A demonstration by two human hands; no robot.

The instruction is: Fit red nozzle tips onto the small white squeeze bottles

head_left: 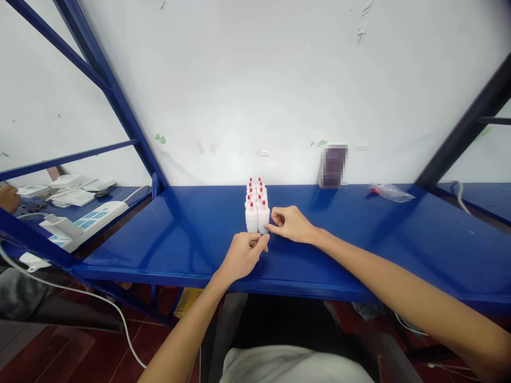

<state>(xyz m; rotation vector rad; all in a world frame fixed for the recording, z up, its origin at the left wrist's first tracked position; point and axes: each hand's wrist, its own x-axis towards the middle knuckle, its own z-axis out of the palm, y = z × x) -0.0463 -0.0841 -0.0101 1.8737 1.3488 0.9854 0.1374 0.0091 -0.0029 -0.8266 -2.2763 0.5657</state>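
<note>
White plastic bottles (251,219) with red caps stand upright in two close columns on the blue table, running back toward the wall. My left hand (244,254) is just in front of the nearest bottles, its fingers curled and the thumb close against them; whether anything is inside is hidden. At the right side of the columns is my right hand (294,223). Its thumb reaches to the lower part of the front right bottle (263,215) and seems to touch it. The other fingers are bent, with a gap between them and the thumb.
A pixelated dark upright object (334,166) leans at the wall. A clear plastic bag (393,192) with something red lies at the back right. On the left are a white power strip (96,217), white boxes (72,194) and another person's hand (8,199). Blue frame posts (115,96) flank the table (191,239).
</note>
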